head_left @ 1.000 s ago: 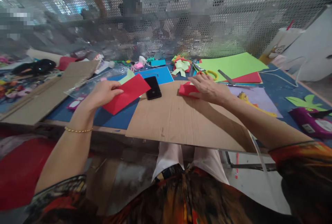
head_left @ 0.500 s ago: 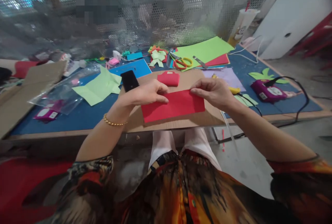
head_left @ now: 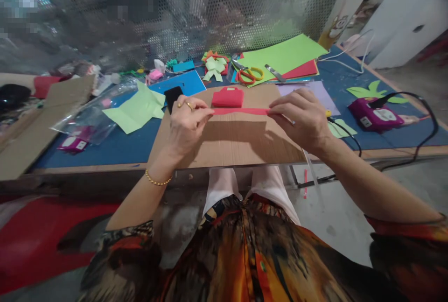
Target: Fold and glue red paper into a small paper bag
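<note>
A sheet of red paper (head_left: pixel 241 111) is stretched between my two hands, turned nearly edge-on so only a thin band of it shows. My left hand (head_left: pixel 189 117), with rings and a gold bracelet, pinches its left end. At the other end, the fingers of my right hand (head_left: pixel 304 117) are closed on the paper. Below it lies brown cardboard (head_left: pixel 238 145), where the paper casts a shadow. Just beyond the sheet sits a small folded red paper piece (head_left: pixel 227 97). A black phone (head_left: pixel 172 96) lies behind my left hand, partly covered by it.
Orange- and yellow-handled scissors (head_left: pixel 250 75) and a box-cutter-like tool (head_left: pixel 275 73) lie by green sheets (head_left: pixel 289 57). A purple device (head_left: pixel 375 114) with a black cable is at right. Creased pale green paper (head_left: pixel 135 108) lies left. A drink cup (head_left: pixel 345 17) stands at the back right.
The red paper has gone from lying tilted with its broad face showing to a narrow edge-on band, raised over the cardboard. My left hand has rotated, its back now facing up.
</note>
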Motion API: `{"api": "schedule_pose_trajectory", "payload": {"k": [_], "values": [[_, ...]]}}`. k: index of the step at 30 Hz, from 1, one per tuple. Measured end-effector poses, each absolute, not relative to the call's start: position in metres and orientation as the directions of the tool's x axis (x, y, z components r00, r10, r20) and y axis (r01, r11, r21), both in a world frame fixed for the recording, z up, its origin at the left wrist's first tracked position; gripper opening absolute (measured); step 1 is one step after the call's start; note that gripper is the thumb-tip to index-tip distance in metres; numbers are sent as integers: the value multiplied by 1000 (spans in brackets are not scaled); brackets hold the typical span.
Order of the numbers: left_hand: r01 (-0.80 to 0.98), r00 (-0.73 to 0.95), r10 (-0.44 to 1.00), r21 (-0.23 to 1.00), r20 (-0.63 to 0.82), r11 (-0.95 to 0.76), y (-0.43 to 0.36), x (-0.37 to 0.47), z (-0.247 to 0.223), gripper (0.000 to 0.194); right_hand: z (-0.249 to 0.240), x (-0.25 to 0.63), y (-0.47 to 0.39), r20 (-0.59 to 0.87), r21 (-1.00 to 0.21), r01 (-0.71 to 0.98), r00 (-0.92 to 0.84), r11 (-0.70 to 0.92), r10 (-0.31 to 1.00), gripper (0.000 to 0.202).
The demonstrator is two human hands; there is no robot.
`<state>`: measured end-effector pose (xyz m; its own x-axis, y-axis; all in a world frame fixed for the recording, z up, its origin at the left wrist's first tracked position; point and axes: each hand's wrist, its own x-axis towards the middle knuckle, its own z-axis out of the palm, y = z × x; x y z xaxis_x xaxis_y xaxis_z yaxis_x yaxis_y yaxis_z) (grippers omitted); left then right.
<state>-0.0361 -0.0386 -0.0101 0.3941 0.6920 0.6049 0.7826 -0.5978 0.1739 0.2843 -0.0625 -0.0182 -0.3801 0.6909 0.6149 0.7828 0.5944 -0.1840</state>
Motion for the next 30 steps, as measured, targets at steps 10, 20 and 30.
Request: {"api": "schedule_pose_trajectory", "payload": {"k": [10, 20, 30], "values": [[676, 707, 540, -211, 457, -706, -69, -49, -60, 29, -57, 294, -78, 278, 41, 681, -711, 731, 646, 45], [672, 705, 585, -116, 401, -731, -63, -45, -56, 32, -57, 291, -77, 323, -66, 700, -659, 711, 679, 39], [694, 569, 757, 305, 323, -652, -59, -46, -46, 21, -48, 293, -61, 259, -304, 664, -632, 683, 730, 37]]}}
